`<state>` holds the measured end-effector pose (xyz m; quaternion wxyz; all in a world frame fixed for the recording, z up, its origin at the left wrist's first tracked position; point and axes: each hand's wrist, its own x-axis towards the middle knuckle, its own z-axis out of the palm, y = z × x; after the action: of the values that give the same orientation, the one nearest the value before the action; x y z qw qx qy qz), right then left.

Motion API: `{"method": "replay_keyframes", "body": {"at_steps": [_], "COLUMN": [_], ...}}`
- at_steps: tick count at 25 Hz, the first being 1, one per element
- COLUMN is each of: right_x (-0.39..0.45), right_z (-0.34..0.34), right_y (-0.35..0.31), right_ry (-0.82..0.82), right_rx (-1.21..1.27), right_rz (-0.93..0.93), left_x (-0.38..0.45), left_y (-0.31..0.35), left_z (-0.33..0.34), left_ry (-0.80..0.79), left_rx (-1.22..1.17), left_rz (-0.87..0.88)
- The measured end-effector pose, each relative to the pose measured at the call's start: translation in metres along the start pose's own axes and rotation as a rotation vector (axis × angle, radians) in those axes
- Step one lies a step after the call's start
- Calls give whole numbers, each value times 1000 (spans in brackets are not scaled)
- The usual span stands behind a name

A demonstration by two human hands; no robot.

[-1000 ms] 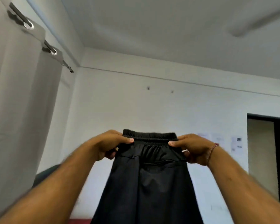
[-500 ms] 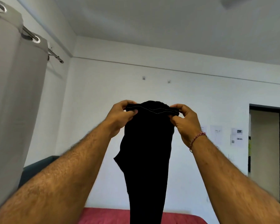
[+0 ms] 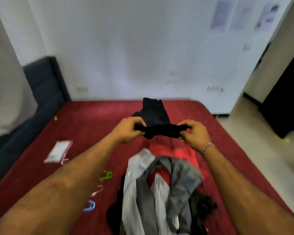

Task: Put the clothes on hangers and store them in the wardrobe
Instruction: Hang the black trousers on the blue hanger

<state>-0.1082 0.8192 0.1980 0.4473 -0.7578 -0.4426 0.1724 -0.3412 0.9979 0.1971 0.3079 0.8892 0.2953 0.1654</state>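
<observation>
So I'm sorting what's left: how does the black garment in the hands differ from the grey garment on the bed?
The black garment is held up, stretched between left hand and right hand; the grey garment lies crumpled in the pile, untouched. Neither is on a hanger.

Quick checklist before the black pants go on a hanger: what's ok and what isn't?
1. Left hand grips the pants: ok.
2. Right hand grips the pants: ok.
3. Pants spread flat: not ok, bunched between the hands, far end on the bed.
4. Hanger ready: not ok, no hanger seen; only small clips lie left of the clothes pile.
5. Wardrobe in reach: cannot tell, none in view.
</observation>
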Motion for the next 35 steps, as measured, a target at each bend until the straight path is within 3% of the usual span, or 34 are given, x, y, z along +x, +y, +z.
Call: {"method": "replay_keyframes", "body": {"at_steps": [2,5,9,10,14,17,22,27,32,35], "right_x": [-70,-190,-317,-330,-331,-310,-252,-204,-167,-133], "right_z": [56,120,177,192,258,318,402,486,555,608], "right_y": [79,144,155,150,106,65,25,45,69,99], "right_ry": [-50,-118,-432,-495,-693,-809,-885,-872,-891,-822], "right_rx": [-75,-229,-555,-565,-476,-407,-330,-271,-429,-498], "right_rz": [139,349,560,580,550,413,224,306,321,390], "left_x": [-60,-159,-268,-285,-324,-349,-366,-376,-385,-395], "left_y": [-47,-83,-115,-128,-181,-230,-286,-343,-424,-475], "left_z": [83,172,207,202,159,116,55,46,57,66], "left_ry": [-126,-310,-820,-876,-698,-550,-328,-173,-144,-8], "left_rx": [100,125,141,138,40,48,37,-88,-226,-379], "left_rz": [-96,-261,-276,-272,-427,-599,-740,-853,-899,-978]}}
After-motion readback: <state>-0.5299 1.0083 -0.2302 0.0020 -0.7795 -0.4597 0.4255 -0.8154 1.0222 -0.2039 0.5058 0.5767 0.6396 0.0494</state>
